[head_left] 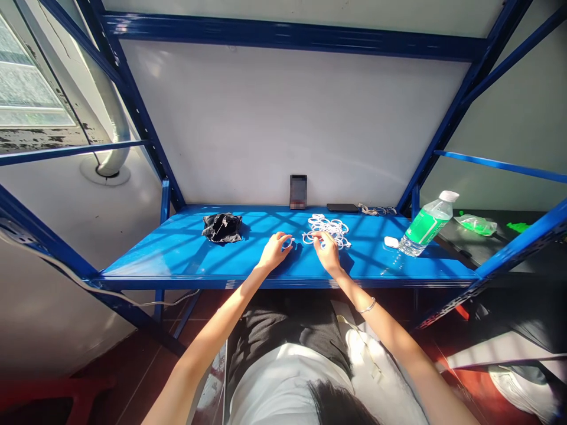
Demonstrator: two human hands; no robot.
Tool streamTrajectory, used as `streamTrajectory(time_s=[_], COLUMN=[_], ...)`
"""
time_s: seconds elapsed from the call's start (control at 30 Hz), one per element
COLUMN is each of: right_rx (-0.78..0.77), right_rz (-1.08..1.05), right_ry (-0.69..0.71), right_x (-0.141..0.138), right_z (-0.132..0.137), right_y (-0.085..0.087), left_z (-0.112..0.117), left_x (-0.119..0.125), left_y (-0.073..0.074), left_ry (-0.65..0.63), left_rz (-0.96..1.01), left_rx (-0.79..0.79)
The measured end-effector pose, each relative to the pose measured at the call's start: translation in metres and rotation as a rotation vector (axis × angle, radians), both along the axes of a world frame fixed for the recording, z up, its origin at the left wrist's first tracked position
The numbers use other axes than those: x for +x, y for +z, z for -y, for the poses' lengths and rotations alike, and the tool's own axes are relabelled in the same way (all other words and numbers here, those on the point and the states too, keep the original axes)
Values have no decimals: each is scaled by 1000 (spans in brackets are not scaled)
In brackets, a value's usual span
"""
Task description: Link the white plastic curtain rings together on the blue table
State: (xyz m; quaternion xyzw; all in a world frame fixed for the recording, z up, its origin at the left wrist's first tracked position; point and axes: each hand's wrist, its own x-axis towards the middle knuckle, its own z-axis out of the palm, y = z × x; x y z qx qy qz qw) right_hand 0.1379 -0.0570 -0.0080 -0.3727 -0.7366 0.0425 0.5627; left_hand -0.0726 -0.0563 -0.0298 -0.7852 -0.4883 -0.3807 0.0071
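A tangled pile of thin white loops lies on the blue shelf top, right of its middle. At the pile's near left edge, my right hand has its fingers closed together on some of the white loops. My left hand is a short way to the left, thumb and fingers pinched on a small white loop just above the surface. A crumpled black plastic bag sits farther left, apart from both hands.
A clear bottle with a green label leans at the right beside a small white case. Along the back are an upright dark phone, a flat black phone and a coiled cable. Blue metal posts frame the shelf.
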Motion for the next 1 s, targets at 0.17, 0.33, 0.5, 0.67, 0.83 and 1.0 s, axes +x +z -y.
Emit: streamTrajectory(time_s=[0.17,0.33,0.5,0.67,0.83,1.0], right_rx=[-1,-19,-22,-21,-39,-57], right_rz=[196,391,570,585,614,615], right_ry=[-128,-104,-13,15,79,117], right_x=[32,33,19,18,17,15], right_z=[-21,-27,-17,-13,-7,-2], right_y=[-1,-10,-16,-12,-2,2], left_z=[-25,-35,-20,-13,-9,-3], left_x=[-28,-43,-45,-43,-38,-33], left_y=[8,16,0,-3,5,12], left_ry=[264,445,397,411,364,292], left_rz=[-131,-176,-200,-153,-205,-208], left_rx=[-88,-300,-286,-271,-301,-288])
